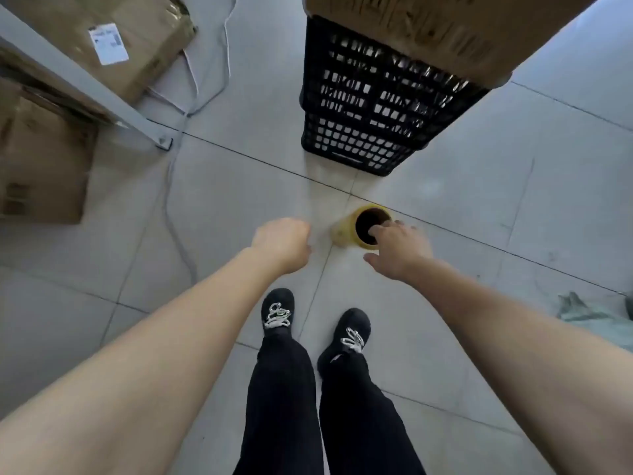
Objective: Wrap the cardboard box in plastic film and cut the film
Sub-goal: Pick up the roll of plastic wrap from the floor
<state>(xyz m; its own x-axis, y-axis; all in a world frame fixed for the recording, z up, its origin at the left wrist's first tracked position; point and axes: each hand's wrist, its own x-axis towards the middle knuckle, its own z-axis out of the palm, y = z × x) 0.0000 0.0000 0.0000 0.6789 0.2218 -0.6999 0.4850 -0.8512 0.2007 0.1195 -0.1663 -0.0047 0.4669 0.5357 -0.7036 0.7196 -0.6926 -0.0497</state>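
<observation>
Film roll (346, 231) upright on tiled floor (479, 186), near black crate (370, 108) carrying cardboard box (445, 25). Right hand (399, 246) — fingers spread, one hooked into roll core. Left hand (282, 243) — fingers curled, empty.

film roll (346, 231): yellowish, upright on floor, core open | cardboard box (445, 25): brown, atop black crate

Bare forearms; black trousers (284, 406); 2 black shoes (278, 305), pale laces.
</observation>
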